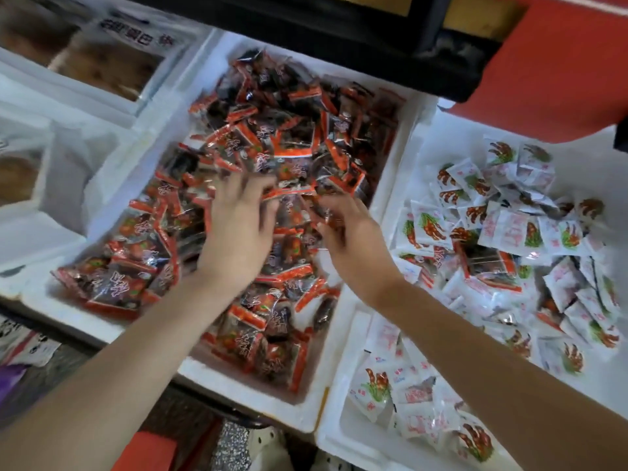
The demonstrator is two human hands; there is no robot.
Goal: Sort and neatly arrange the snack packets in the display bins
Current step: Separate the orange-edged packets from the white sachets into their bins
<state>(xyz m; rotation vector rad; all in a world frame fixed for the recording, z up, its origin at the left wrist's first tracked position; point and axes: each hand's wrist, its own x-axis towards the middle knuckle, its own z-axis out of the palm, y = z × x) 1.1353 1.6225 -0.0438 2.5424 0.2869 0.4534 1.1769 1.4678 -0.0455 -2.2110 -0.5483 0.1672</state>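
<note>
Two hands show, the left hand and the right hand. At least four foam bins are in view: a middle bin, a right bin, an upper left bin and a lower left bin. An arm hides whether the right bin is one or two. Red packets fill the middle bin, dozens, too many to count. White packets in the right bin also number dozens. One red packet lies among them near its middle.
</note>
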